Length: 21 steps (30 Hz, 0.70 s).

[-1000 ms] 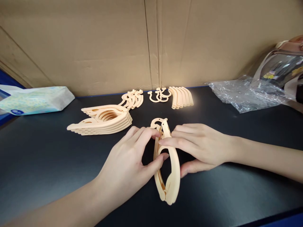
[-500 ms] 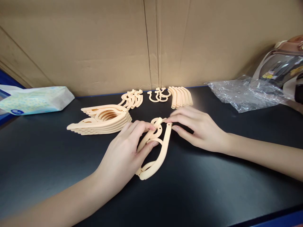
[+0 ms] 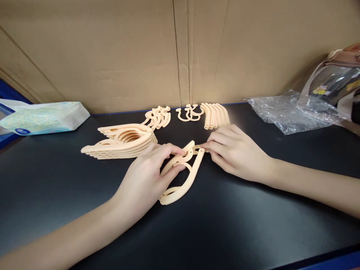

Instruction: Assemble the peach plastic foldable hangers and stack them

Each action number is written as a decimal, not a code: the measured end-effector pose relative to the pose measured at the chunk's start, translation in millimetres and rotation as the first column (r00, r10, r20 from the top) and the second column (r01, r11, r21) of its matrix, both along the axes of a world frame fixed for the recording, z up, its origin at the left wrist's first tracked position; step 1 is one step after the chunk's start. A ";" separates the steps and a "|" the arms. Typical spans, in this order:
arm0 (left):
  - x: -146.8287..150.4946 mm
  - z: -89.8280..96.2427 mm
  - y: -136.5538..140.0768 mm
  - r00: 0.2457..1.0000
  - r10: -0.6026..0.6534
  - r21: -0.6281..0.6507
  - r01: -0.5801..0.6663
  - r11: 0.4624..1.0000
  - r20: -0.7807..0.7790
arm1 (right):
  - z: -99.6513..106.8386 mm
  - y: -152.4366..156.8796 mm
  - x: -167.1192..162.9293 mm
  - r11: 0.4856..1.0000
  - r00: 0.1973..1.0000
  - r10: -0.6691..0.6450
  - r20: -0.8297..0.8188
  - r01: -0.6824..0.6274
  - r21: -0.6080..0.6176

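My left hand is closed around one side of a cream plastic folding hanger, thumb and fingers pinching its arm. The hanger lies folded on the black table, its two arms forming a loop. At its far end a small curved hook shows between the arms. My right hand pinches the outer end of this hook, and its fingertips hide part of it. Left of the hanger, a stack of similar folded hangers rests beside my left fingers.
Behind lie a pile of small curved pieces, several loose hooks and a row of curved arms. A tissue pack is at left. Clear plastic wrap and a transparent bag sit at right, before a cardboard wall.
The hanger has shifted slightly away from me. Its hook now sticks out to the right between the arms, and my right fingers have closed on its end.
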<state>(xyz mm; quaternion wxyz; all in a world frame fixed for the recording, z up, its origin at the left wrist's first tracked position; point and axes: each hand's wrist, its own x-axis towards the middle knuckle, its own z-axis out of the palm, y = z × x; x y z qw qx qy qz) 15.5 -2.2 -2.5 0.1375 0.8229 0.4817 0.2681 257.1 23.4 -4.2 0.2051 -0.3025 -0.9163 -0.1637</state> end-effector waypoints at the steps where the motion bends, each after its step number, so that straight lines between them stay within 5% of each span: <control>1: -0.7 0.5 0.6 1.000 -0.012 0.027 0.012 1.000 -0.005 | 1.1 -0.9 -0.3 0.999 0.999 0.006 0.032 -0.007 0.046; 9: -3.8 9.4 1.1 0.948 -0.119 0.377 0.230 0.897 -0.295 | 10.9 -12.4 1.2 0.984 0.950 -0.065 0.306 0.010 0.180; 21: -8.2 10.9 5.0 0.900 -0.135 0.378 0.305 0.874 -0.415 | 18.9 -45.3 3.5 0.969 0.902 -0.205 0.379 0.132 0.209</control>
